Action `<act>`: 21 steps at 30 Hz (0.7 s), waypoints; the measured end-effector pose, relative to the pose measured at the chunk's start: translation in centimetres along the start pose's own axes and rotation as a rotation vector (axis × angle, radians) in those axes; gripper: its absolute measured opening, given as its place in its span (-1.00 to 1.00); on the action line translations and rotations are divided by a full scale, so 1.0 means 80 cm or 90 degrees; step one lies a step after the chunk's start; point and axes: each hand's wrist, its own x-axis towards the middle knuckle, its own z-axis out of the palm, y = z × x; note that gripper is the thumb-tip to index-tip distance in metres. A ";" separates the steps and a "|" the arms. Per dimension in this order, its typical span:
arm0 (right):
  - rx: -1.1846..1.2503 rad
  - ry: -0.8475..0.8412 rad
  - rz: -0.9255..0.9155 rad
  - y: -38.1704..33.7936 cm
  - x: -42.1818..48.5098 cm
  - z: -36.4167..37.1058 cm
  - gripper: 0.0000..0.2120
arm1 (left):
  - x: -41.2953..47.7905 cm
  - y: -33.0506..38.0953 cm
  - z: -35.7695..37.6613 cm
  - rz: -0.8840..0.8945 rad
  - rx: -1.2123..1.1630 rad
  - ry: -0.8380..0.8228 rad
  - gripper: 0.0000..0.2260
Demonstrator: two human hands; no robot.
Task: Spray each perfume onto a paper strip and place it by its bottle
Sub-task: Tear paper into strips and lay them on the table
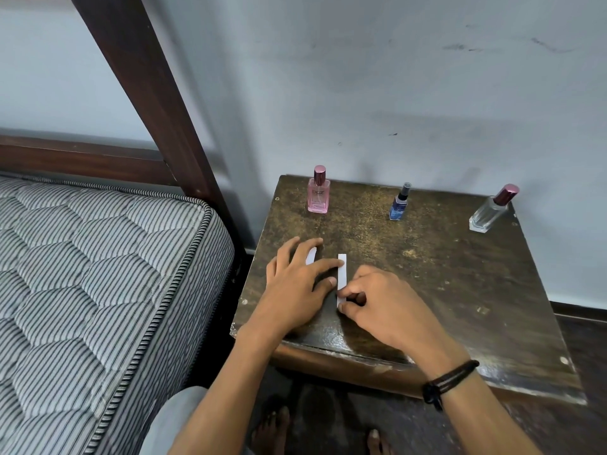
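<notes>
I saw right hand (391, 307) fingers pinching near end of white paper strip (342, 269), near front-left corner of dark worn wooden desk (443, 274); left hand (295, 285) flat, fingers straight, pressing second strip (311, 256). Best, I judged: peel single strip, keep second pinned.

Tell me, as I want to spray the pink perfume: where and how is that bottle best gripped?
Probably grip the pink bottle by its flat glass body, below the dark-pink cap, thumb and fingers on the two narrow sides. Come from the near side: it stands upright at the far edge of the table, with the wall right behind.
</notes>
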 end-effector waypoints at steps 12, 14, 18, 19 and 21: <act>0.071 -0.033 -0.010 0.011 0.001 -0.004 -0.93 | -0.001 -0.001 -0.001 0.000 0.011 -0.006 -0.67; 0.099 -0.037 -0.002 0.015 0.001 -0.005 -0.96 | -0.001 0.000 -0.001 -0.001 0.010 -0.008 -0.67; 0.205 -0.022 0.035 0.023 0.005 -0.006 -0.89 | -0.002 0.001 -0.002 0.000 0.015 -0.018 -0.66; 0.229 -0.017 0.050 0.025 0.007 -0.007 -0.88 | -0.002 0.000 -0.003 0.000 0.015 -0.019 -0.66; 0.255 -0.013 0.072 0.028 0.009 -0.007 -0.86 | -0.002 0.001 -0.003 -0.002 0.013 -0.019 -0.67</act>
